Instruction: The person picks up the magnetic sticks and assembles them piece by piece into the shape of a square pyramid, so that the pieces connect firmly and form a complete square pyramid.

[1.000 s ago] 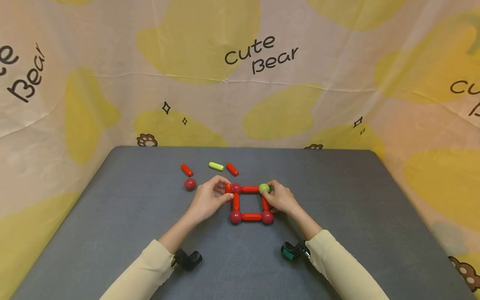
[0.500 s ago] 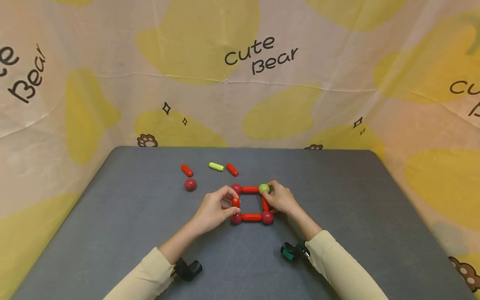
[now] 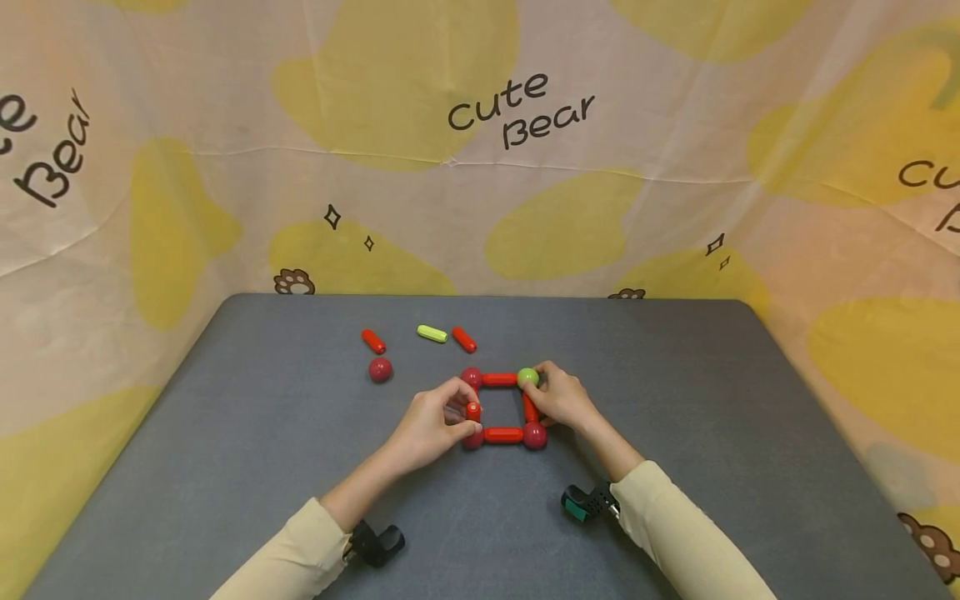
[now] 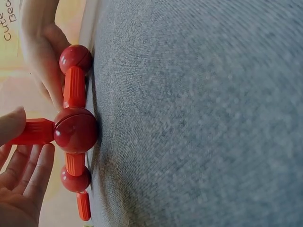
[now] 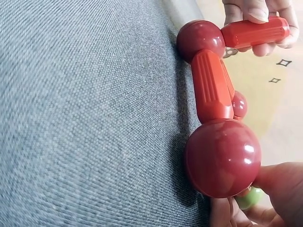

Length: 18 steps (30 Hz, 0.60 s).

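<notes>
A square of red magnetic rods [image 3: 503, 435] and balls lies flat mid-table. Three of its corners are red balls, among them the near-right ball [image 5: 222, 158]; the far-right corner is a green ball [image 3: 528, 377]. My left hand [image 3: 435, 421] pinches another red rod [image 5: 255, 34] between thumb and fingers. That rod stands upright, its lower end against the top of the near-left red ball [image 4: 75, 130]. With thumb and index finger my right hand [image 3: 564, 398] grips the green ball, its other fingers beside the square's right-hand rod [image 3: 531, 407].
Beyond the square, toward the left, lie a loose red ball [image 3: 380, 370], a red rod [image 3: 373, 341], a yellow-green rod [image 3: 432, 334] and another red rod [image 3: 464, 339]. The grey table [image 3: 675, 358] meets a printed cloth [image 3: 555, 225] at its back edge.
My left hand has brought its red rod from beside the far-left ball toward me, onto the near-left ball, and turned it upright. My right hand stays at the green ball.
</notes>
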Each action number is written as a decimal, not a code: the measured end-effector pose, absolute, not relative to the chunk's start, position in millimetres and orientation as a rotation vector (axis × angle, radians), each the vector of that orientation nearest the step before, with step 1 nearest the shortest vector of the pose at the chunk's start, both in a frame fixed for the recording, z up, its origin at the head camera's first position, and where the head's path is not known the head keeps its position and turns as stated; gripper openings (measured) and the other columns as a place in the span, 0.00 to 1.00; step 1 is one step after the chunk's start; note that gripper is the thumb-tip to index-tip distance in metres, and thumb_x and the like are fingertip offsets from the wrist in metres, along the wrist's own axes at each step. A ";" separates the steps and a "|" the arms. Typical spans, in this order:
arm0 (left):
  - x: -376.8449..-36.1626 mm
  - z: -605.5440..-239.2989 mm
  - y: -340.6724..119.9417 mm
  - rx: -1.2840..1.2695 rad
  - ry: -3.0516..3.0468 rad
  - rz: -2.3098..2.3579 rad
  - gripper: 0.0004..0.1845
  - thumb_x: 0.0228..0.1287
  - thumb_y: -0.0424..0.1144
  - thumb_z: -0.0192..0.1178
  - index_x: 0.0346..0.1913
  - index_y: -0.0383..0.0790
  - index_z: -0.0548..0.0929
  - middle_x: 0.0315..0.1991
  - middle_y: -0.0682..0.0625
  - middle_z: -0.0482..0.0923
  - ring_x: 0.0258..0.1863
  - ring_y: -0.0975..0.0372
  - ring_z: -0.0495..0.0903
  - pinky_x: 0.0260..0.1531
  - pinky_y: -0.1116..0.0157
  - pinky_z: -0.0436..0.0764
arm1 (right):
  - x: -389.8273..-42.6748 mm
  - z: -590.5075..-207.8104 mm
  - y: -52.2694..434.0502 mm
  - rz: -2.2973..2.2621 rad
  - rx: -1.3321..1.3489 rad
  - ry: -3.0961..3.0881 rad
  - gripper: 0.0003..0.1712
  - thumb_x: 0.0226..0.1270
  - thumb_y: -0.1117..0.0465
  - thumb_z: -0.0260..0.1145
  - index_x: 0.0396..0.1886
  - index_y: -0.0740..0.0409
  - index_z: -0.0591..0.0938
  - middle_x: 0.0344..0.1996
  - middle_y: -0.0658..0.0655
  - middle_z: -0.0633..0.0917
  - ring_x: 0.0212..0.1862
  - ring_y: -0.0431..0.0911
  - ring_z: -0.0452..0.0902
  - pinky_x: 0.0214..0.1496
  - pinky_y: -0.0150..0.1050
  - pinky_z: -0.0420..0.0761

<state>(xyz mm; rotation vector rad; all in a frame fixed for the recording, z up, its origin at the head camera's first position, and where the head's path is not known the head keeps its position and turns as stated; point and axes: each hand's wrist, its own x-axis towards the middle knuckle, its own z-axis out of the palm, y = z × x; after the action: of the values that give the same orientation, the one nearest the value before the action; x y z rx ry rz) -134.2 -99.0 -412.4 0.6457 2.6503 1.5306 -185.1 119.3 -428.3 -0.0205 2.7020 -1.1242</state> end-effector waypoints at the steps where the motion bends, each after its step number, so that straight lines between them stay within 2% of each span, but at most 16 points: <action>1: -134.2 -412.5 -99.0 0.646 2.652 1.532 0.16 0.47 0.29 0.69 0.36 0.45 0.75 0.32 0.54 0.77 0.31 0.65 0.80 0.34 0.72 0.79 | -185.0 -428.2 119.3 -1.123 -0.022 2.704 0.24 0.63 0.54 0.60 0.53 0.64 0.72 0.22 0.54 0.77 0.12 0.40 0.75 0.16 0.35 0.76; 10: -134.7 -417.8 -105.1 0.657 2.655 1.505 0.16 0.47 0.30 0.69 0.40 0.45 0.77 0.34 0.54 0.78 0.31 0.66 0.80 0.37 0.69 0.80 | -178.8 -424.2 125.0 -1.157 -0.076 2.700 0.29 0.66 0.52 0.58 0.61 0.64 0.65 0.21 0.54 0.80 0.15 0.42 0.77 0.19 0.36 0.77; 14: -137.2 -418.4 -114.3 0.640 2.645 1.478 0.15 0.48 0.31 0.69 0.40 0.46 0.79 0.36 0.53 0.79 0.33 0.63 0.80 0.37 0.68 0.80 | -172.8 -421.1 131.8 -1.140 -0.170 2.691 0.31 0.66 0.54 0.58 0.63 0.65 0.62 0.26 0.54 0.81 0.18 0.42 0.77 0.23 0.35 0.77; 18: -146.6 -420.3 -122.7 0.625 2.675 1.448 0.14 0.48 0.30 0.68 0.40 0.41 0.80 0.38 0.49 0.81 0.35 0.59 0.81 0.37 0.67 0.80 | -164.7 -419.5 137.7 -1.079 -0.304 2.741 0.31 0.64 0.56 0.60 0.62 0.65 0.64 0.32 0.54 0.82 0.22 0.40 0.75 0.27 0.34 0.75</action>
<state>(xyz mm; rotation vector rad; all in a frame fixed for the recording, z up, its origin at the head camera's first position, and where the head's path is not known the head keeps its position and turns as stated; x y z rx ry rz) -146.6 -122.7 -420.3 0.6254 2.6754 1.4481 -164.7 137.7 -419.5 -0.3038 2.7411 -1.0793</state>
